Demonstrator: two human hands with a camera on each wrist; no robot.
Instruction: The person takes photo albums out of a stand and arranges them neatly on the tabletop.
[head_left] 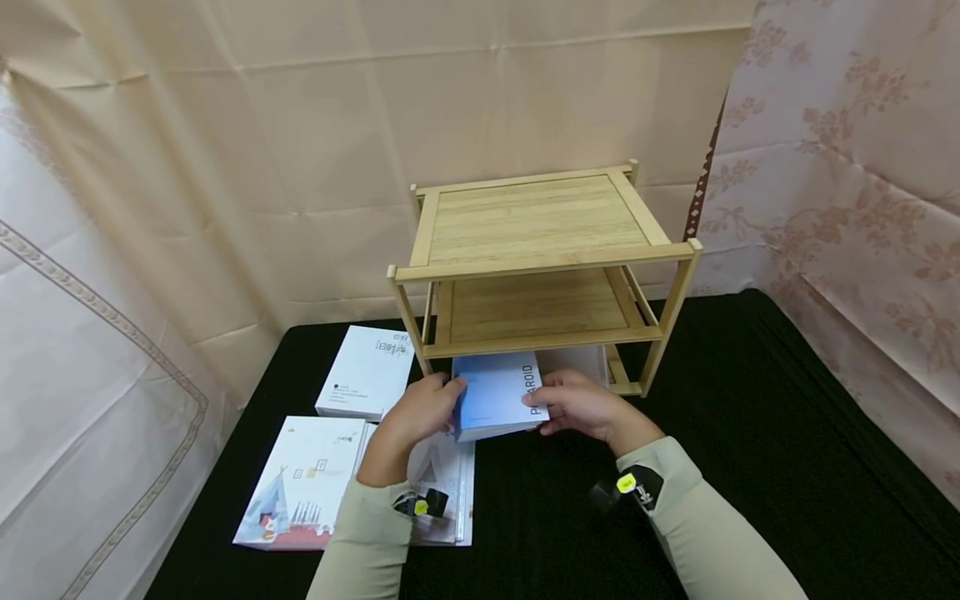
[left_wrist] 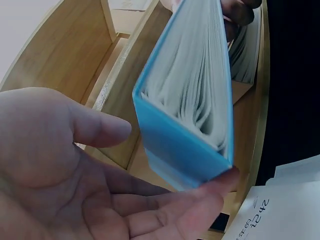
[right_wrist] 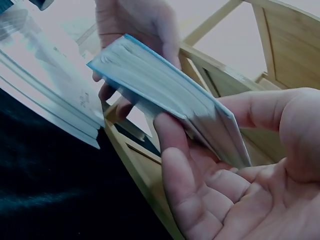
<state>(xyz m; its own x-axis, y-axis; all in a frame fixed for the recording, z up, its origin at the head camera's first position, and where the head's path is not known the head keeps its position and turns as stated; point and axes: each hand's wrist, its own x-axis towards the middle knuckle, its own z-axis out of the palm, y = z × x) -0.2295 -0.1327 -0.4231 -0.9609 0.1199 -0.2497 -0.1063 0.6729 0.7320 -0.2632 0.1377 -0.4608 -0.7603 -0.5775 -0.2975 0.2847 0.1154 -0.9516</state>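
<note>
A thick blue photo album (head_left: 495, 392) with dark lettering on its cover is held in front of the shelf's lowest level. At its left edge, my left hand (head_left: 423, 408) grips it, thumb on the cover side and fingers beneath. My right hand (head_left: 588, 407) pinches the opposite edge between thumb and fingers. In the left wrist view, the album's blue spine (left_wrist: 180, 145) faces that palm, with the page edges fanned slightly. The right wrist view shows the album (right_wrist: 165, 90) tilted between both hands. A light-coloured album (head_left: 577, 362) lies on the lowest level, partly hidden.
The wooden three-level shelf (head_left: 540, 218) stands at the back of the black-covered table (head_left: 720, 467). Left of it lie a white album (head_left: 367, 367), an album with a tent picture (head_left: 296, 475) and other pale albums (head_left: 442, 492) partly under my left arm. Curtains (head_left: 322, 150) surround the table.
</note>
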